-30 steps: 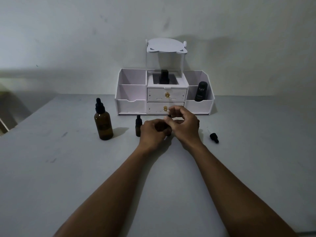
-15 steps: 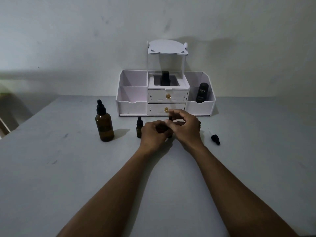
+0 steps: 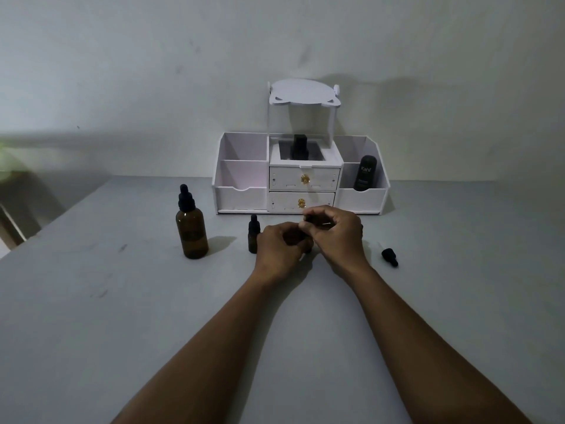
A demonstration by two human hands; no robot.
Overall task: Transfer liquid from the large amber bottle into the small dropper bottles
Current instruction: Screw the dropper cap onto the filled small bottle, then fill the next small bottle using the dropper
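Standing capped: amber bottle [image 3: 192, 232], small dropper bottle [image 3: 253, 237].

The large amber bottle [image 3: 192, 237] is glossy glass, the organizer [image 3: 238, 198] matt white board with 2 shiny gold knobs [image 3: 304, 179], the bench [image 3: 122, 301] matt.

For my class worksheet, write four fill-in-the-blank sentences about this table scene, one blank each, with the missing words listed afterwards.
1. The large amber bottle stands to the ___ of the capped small dropper bottle.
2. The black tube in the white organizer is labelled ___.
3. The organizer has ___ drawers with gold knobs.
4. The loose dropper cap lies on the table, to the right of the person's ___ hand.

Missing words: left; Kahf; two; right.
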